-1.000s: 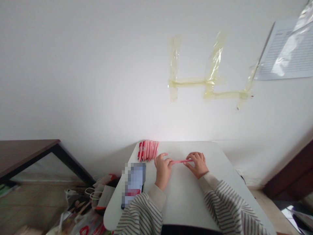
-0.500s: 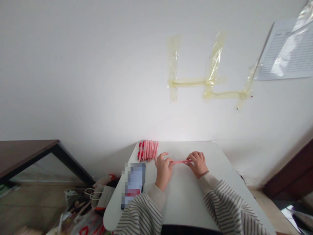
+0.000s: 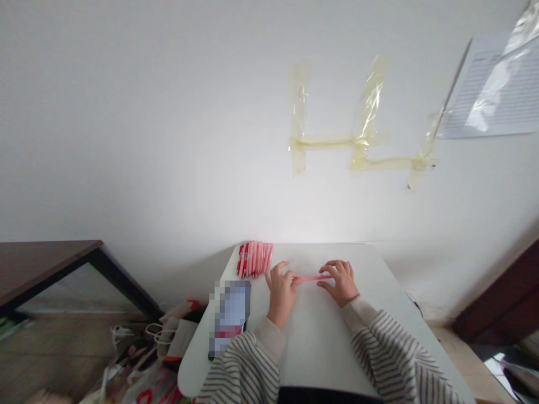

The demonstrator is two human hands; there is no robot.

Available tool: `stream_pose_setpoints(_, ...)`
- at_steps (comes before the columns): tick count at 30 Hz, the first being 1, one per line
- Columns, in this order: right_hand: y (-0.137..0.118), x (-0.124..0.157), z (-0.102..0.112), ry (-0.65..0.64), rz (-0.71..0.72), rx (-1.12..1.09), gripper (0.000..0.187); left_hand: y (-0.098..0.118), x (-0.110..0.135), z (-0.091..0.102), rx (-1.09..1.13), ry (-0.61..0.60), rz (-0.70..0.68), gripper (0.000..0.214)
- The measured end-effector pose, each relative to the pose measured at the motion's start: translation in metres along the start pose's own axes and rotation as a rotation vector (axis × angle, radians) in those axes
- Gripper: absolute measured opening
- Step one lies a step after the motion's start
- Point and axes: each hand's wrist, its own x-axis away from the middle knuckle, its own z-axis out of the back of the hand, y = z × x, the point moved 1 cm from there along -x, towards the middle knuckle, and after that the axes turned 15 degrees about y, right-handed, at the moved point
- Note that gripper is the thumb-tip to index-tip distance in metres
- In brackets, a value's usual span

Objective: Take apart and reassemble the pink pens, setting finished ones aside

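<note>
Pink stick [image 3: 312, 278] lies nine-to-three over white desk [image 3: 315, 342]. Left hand [image 3: 281, 292], nine o'clock, fingers pinched on one end. Right hand [image 3: 342, 285], three o'clock, thumb and forefinger parted about the other. Pen row [image 3: 256, 258] toward ten; pixelated slab [image 3: 234, 314] at eight.

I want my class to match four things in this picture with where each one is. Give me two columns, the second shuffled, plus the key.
Things:
1. Slim pink item
2. Row of pink and red pens
3. Yellowish tape
4. Lined sheet

Places:
A. On the wall, left of the lined sheet
B. At the far left corner of the table
C. Cut off by the picture's right edge
D. Between the left hand and right hand

Pairs: 1-D, 2-B, 3-A, 4-C
</note>
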Motion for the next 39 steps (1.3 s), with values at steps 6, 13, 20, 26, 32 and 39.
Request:
stream_pose_setpoints(6,-0.002,-0.001,0.003,0.007,0.034,0.02,0.012,-0.001,0.001,-0.002,0.005,0.005,-0.001,0.002)
stream_pose_setpoints(13,0.002,-0.001,0.001,0.019,0.013,0.029,0.015,-0.002,0.0,-0.002,0.011,-0.003,-0.004,0.004)
stream_pose_setpoints(20,0.004,0.001,-0.003,0.031,-0.003,0.023,0.012,-0.001,0.0,-0.002,0.01,0.004,-0.021,0.003)
stream_pose_setpoints(26,0.005,0.002,-0.005,0.029,-0.018,0.031,0.01,0.001,-0.001,0.001,0.014,-0.009,-0.025,0.007)
stream_pose_setpoints(32,0.007,0.002,-0.005,0.021,-0.031,0.013,0.014,0.005,-0.003,0.005,0.007,-0.048,0.014,0.005)
stream_pose_setpoints(39,0.009,0.002,-0.005,0.031,-0.026,-0.012,0.015,0.007,-0.005,0.009,-0.03,-0.073,0.068,0.011)
